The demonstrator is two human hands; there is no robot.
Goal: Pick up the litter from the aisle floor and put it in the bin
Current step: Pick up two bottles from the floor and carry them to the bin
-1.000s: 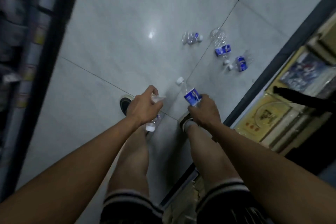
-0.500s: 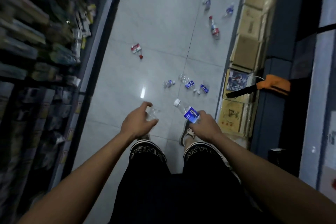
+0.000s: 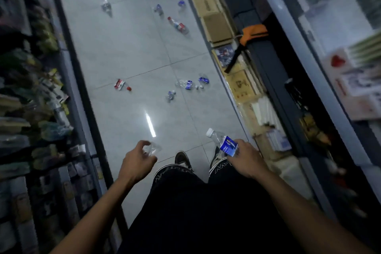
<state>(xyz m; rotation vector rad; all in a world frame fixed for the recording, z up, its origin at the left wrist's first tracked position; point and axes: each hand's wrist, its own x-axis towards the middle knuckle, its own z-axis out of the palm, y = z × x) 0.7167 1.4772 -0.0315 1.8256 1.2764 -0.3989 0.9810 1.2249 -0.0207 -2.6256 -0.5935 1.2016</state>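
The right hand (image 3: 246, 159) grips a blue-labelled bottle (image 3: 223, 143) by its base, long axis slanting up-left, white cap pointing away down the aisle. The left hand (image 3: 137, 161) curls round a crumpled clear bottle (image 3: 152, 149). More bottles (image 3: 186, 84) lie scattered on the floor (image 3: 127, 47) ahead.
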